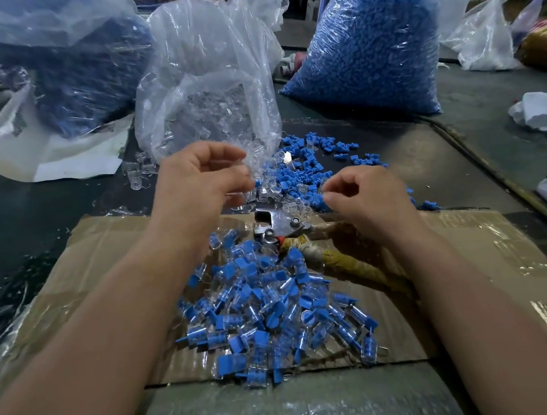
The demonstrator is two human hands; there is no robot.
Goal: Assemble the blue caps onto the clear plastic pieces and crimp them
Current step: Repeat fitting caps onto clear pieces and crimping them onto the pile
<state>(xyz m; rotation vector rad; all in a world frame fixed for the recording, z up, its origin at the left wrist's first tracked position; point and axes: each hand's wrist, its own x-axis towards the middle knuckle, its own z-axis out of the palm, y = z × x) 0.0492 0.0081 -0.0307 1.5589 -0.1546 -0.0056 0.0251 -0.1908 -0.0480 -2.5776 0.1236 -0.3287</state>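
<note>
You're picking parts: left hand and right hand curled over small blue plastic caps, holdings unclear; next, join a pair.

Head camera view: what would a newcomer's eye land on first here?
A heap of assembled blue-and-clear pieces sprawls on the cardboard nearest the camera. Beyond it the left hand and right hand hover, fingers curled, flanking a metal tool. A bulging bag of blue caps stands at the back right.

Parts laid out on a surface.
Assembled pieces heaped on cardboard sheet; crimping tool just behind them; loose caps beyond; open bag behind those, full bag to its right.
</note>
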